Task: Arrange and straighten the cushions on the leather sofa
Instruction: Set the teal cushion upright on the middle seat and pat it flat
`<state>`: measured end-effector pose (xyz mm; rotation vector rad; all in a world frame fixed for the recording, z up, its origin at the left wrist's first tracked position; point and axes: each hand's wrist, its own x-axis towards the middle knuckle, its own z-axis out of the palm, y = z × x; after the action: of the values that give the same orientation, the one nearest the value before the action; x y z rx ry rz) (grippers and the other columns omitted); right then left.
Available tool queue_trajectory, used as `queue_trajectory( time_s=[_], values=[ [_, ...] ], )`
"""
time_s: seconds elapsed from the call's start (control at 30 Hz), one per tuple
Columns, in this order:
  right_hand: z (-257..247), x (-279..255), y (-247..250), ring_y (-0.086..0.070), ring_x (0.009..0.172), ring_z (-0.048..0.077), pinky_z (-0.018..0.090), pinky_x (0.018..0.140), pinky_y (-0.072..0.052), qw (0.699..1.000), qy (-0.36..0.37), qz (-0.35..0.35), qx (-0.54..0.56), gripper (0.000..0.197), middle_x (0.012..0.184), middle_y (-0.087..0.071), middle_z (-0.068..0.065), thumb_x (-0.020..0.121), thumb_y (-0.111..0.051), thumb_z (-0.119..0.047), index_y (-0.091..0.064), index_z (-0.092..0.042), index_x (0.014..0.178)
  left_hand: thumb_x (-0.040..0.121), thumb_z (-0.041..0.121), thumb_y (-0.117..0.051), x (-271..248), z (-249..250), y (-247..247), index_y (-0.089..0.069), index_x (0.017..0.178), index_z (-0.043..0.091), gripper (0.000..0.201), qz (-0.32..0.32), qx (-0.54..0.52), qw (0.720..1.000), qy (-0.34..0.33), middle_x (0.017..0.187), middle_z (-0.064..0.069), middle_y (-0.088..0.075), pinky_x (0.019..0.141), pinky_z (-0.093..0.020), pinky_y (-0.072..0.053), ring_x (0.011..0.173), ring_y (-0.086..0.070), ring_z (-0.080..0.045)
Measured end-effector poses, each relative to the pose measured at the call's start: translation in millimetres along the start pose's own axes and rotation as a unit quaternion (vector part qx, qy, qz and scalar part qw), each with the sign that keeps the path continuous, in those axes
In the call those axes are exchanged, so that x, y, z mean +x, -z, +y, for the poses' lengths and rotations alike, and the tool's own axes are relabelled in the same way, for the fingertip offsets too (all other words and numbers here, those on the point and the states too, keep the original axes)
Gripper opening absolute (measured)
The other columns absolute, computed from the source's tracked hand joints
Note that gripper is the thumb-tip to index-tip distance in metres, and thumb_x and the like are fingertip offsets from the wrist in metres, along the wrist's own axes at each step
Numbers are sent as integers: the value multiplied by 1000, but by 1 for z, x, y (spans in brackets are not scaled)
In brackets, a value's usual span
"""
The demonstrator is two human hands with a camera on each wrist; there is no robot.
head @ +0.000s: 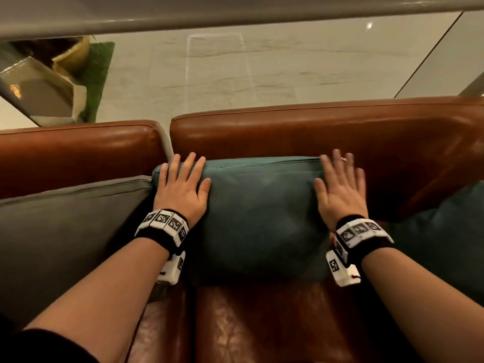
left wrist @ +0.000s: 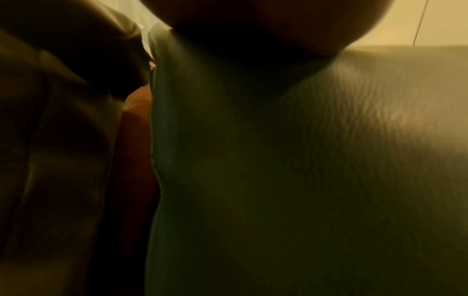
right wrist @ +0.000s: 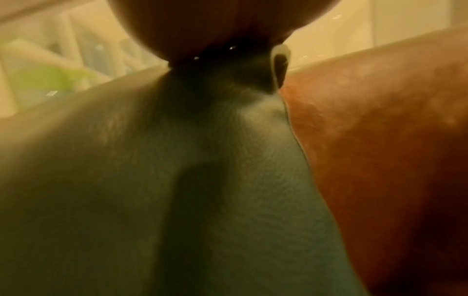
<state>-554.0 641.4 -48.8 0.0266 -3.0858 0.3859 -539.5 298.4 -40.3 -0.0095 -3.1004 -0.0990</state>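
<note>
A teal cushion (head: 262, 205) leans upright against the brown leather sofa back (head: 288, 132). My left hand (head: 183, 179) lies flat on its upper left corner, fingers straight and spread. My right hand (head: 340, 179) lies flat on its upper right corner, fingers straight, slightly blurred. In the left wrist view the teal cushion (left wrist: 278, 180) fills the frame under my palm (left wrist: 266, 24). The right wrist view shows the teal cushion (right wrist: 202, 190) beside brown leather (right wrist: 380, 140), with my palm (right wrist: 215, 26) pressed on the cushion's top.
A grey cushion (head: 65, 231) leans against the neighbouring leather back (head: 78, 148) on the left. Another teal cushion (head: 445, 244) sits at the right edge. The leather seat (head: 262, 323) is in front. Behind the sofa lie pale floor tiles (head: 262, 69) and a green mat (head: 98, 74).
</note>
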Motion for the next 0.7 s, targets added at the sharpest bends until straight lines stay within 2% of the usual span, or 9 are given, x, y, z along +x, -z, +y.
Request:
queue_trajectory(
  time_s=[0.07, 0.1, 0.17, 0.2, 0.27, 0.4, 0.5, 0.63, 0.7],
  values=[
    [10, 0, 4, 0, 151, 19, 27, 119, -2, 975, -118, 53, 179, 60, 164, -4, 4, 102, -32, -41, -12, -22, 155, 97, 43, -20, 0, -8, 5, -33, 146, 18, 56, 29, -35, 999, 30, 156, -5, -28, 120, -41, -6, 147, -14, -27],
    [13, 1, 8, -21, 148, 19, 22, 114, -18, 941, -173, 54, 287, 56, 158, -28, 10, 102, -39, -36, -26, -15, 152, 98, 40, -24, -1, -12, 6, -43, 139, 16, 52, 40, -32, 998, 37, 151, -6, -37, 120, -42, -7, 145, -18, -29],
    [20, 3, 11, -62, 108, 0, 9, 82, -44, 881, -225, 38, 415, 39, 113, -67, 2, 100, -50, -31, -56, -10, 132, 97, 38, -34, -3, -17, 11, -58, 119, 16, 39, 50, -27, 998, 33, 130, -6, -57, 117, -46, -14, 135, -34, -32],
    [24, 5, 12, -64, 81, -12, 5, 65, -45, 881, -229, 44, 412, 32, 93, -67, -6, 98, -55, -30, -64, -9, 121, 95, 38, -38, -4, -18, 15, -60, 108, 17, 33, 51, -42, 997, 29, 115, -7, -63, 113, -48, -23, 124, -45, -32],
    [36, 7, 16, -60, 57, -12, 5, 54, -44, 890, -238, 66, 384, 32, 77, -65, -10, 91, -66, -33, -70, -8, 110, 93, 36, -45, -6, -18, 30, -58, 95, 18, 22, 59, -89, 994, 25, 94, -6, -64, 96, -46, -38, 102, -55, -31],
    [49, 18, 30, -63, 74, 16, 24, 65, -47, 898, -255, 90, 348, 39, 81, -68, 4, 85, -71, -42, -72, -9, 105, 89, 35, -58, -2, -16, 51, -58, 96, 21, 15, 83, -149, 985, 17, 95, 0, -60, 85, -40, -39, 94, -54, -23],
    [48, 27, 28, -64, 88, 20, 29, 77, -49, 896, -256, 79, 354, 42, 100, -71, 9, 88, -66, -44, -69, -10, 113, 86, 36, -64, 8, -12, 40, -60, 101, 19, 24, 78, -234, 968, 52, 100, -1, -54, 90, -37, -43, 96, -53, -21],
    [52, 14, 26, -58, 110, 29, 31, 82, -38, 839, -308, 45, 446, 38, 117, -62, 14, 102, -44, -32, -54, -7, 129, 98, 31, -45, -18, -11, 16, -49, 134, 10, 42, 83, -398, 883, 237, 136, -12, -51, 104, -28, -32, 126, -48, -28],
    [53, 3, 21, -57, 114, 38, 39, 87, -44, 819, -324, 5, 474, 39, 125, -61, 20, 103, -41, -27, -47, -3, 134, 103, 32, -33, -45, -6, -1, -47, 139, 11, 44, 52, -473, 825, 306, 138, -9, -52, 104, -25, -30, 130, -46, -24]
  ],
)
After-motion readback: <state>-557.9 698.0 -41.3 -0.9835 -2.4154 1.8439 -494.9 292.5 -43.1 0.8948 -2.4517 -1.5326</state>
